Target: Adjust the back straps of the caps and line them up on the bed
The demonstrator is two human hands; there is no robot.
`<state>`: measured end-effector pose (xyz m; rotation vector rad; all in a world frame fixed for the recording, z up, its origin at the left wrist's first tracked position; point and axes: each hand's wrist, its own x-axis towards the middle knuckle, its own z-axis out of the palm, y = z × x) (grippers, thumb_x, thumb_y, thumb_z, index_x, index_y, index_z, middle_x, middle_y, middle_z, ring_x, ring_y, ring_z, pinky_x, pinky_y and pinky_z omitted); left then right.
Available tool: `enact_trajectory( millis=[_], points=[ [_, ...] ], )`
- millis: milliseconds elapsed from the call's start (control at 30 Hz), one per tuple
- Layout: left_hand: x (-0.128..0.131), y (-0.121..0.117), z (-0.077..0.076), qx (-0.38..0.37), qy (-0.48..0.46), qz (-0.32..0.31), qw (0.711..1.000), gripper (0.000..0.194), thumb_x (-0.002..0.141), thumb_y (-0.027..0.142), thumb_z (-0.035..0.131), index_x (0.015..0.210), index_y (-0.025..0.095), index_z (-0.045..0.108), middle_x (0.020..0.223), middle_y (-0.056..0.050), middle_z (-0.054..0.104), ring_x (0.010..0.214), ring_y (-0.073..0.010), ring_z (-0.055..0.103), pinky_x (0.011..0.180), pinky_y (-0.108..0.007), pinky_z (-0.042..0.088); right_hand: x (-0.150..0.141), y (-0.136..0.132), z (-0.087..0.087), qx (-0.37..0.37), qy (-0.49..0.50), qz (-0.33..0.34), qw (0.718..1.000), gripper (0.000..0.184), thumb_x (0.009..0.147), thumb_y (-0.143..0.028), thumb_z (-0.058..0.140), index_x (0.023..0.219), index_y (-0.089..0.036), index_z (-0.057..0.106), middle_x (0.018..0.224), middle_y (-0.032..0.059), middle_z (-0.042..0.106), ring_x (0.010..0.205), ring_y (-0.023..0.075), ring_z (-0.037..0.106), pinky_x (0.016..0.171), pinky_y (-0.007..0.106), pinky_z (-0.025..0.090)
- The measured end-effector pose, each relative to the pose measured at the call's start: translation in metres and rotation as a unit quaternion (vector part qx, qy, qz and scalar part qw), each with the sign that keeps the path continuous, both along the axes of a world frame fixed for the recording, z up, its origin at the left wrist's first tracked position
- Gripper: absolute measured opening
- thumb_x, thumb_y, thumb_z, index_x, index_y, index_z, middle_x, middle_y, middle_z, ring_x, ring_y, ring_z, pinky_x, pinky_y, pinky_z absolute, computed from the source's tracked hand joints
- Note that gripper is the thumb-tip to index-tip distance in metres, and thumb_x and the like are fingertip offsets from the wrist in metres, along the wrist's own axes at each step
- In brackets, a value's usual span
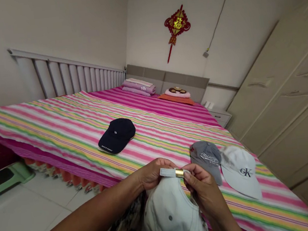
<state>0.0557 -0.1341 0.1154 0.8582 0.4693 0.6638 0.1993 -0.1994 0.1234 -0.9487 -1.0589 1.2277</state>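
A pale blue-grey baseball cap point(170, 214) is held in front of me with its back opening and strap turned up. My left hand point(156, 171) grips the left side of the strap, its fingertips partly hidden behind it. With thumb and fingers, my right hand point(203, 184) pinches the strap's other side, close beside the gold buckle point(179, 173). On the bed past my right hand lie a grey cap point(206, 157) with white lettering and a white cap point(240, 168) marked CK, side by side. A dark navy cap point(118, 135) rests farther left.
A striped sheet point(67, 122) covers the bed. Folded bedding point(139, 87) and a pillow point(177, 92) lie near the headboard point(149, 73). A green stool point(9, 180) stands on the tiled floor at left, a wardrobe point(289, 95) at right. A radiator point(73, 73) lines the left wall.
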Motion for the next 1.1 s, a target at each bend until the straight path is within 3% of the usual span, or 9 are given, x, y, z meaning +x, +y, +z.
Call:
enact_trajectory(
  millis=[300,500,867,1100],
  points=[
    [0.003,0.0,-0.005,-0.004,-0.003,0.007,1.0,0.014,0.046,0.017,0.065,0.057,0.009,0.063,0.043,-0.001,0.054,0.033,-0.0056,0.041,0.036,-0.018,0.028,-0.007,-0.001,0.006,-0.031,-0.012,-0.007,0.999,0.022,0.064,-0.035,0.068,0.07,-0.017,0.058,0.048,-0.0066,0.038,0.042,0.0052,0.024,0.04,0.019,0.013],
    [0.005,-0.001,-0.011,0.01,-0.004,0.012,1.0,0.014,0.047,0.016,0.066,0.059,0.01,0.061,0.045,0.0,0.055,0.035,-0.0057,0.042,0.037,-0.017,0.029,-0.01,-0.002,0.007,-0.012,-0.006,-0.007,1.0,0.021,0.063,-0.034,0.07,0.069,-0.017,0.058,0.05,-0.0054,0.041,0.043,0.0058,0.026,0.04,0.019,0.016],
    [-0.002,-0.003,-0.007,0.03,-0.063,0.005,0.998,0.027,0.045,0.026,0.074,0.06,0.011,0.057,0.045,0.002,0.05,0.035,-0.0038,0.038,0.038,-0.016,0.026,0.003,0.005,-0.002,-0.063,-0.066,0.013,0.996,0.033,0.061,-0.041,0.069,0.061,-0.016,0.048,0.043,-0.0104,0.026,0.04,0.0037,0.014,0.04,0.019,0.008],
    [-0.009,0.007,-0.012,0.04,-0.114,0.008,0.993,0.021,0.057,0.027,0.067,0.059,0.011,0.054,0.046,0.003,0.044,0.038,-0.0048,0.036,0.04,-0.018,0.029,0.014,0.002,0.004,-0.038,0.068,-0.026,0.997,0.027,0.067,-0.034,0.064,0.06,-0.019,0.044,0.045,-0.01,0.023,0.04,0.0054,0.018,0.041,0.019,0.017]
  ],
)
